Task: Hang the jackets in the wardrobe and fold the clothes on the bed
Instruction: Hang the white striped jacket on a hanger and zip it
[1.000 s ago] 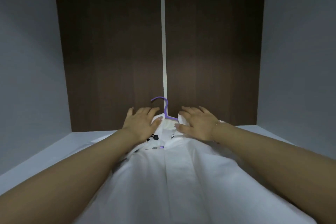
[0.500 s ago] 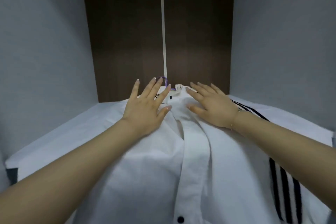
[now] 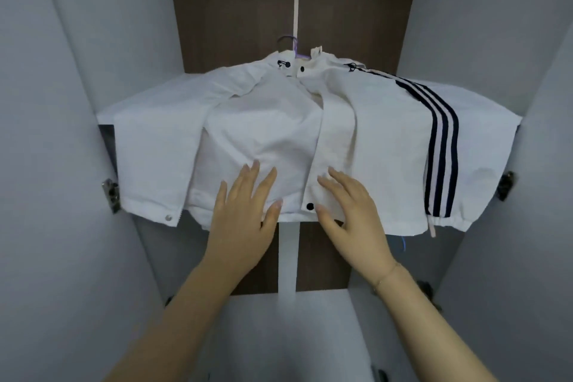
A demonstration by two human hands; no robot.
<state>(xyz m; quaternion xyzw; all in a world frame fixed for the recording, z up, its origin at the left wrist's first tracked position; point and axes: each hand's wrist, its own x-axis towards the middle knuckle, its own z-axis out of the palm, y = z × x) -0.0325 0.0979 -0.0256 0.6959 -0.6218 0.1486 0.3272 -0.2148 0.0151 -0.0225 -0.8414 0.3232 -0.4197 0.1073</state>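
A white jacket (image 3: 266, 130) with dark stripes down its right sleeve lies flat on a wardrobe shelf (image 3: 108, 113), its hem hanging over the front edge. A purple hanger (image 3: 293, 45) sticks out at its collar. My left hand (image 3: 245, 211) lies with straight fingers on the jacket's lower left front. My right hand (image 3: 347, 211) rests flat on the button placket near a dark snap at the hem. Neither hand grips the cloth.
Grey wardrobe side walls (image 3: 77, 40) close in on both sides, with metal hinges (image 3: 111, 192) at the left and right. A brown back panel (image 3: 235, 9) with a white centre strip stands behind. A lower white shelf (image 3: 285, 316) sits below the hands.
Both hands have slid from the collar down the jacket front to the hem. The view has pulled back, showing the whole jacket and the shelf below.
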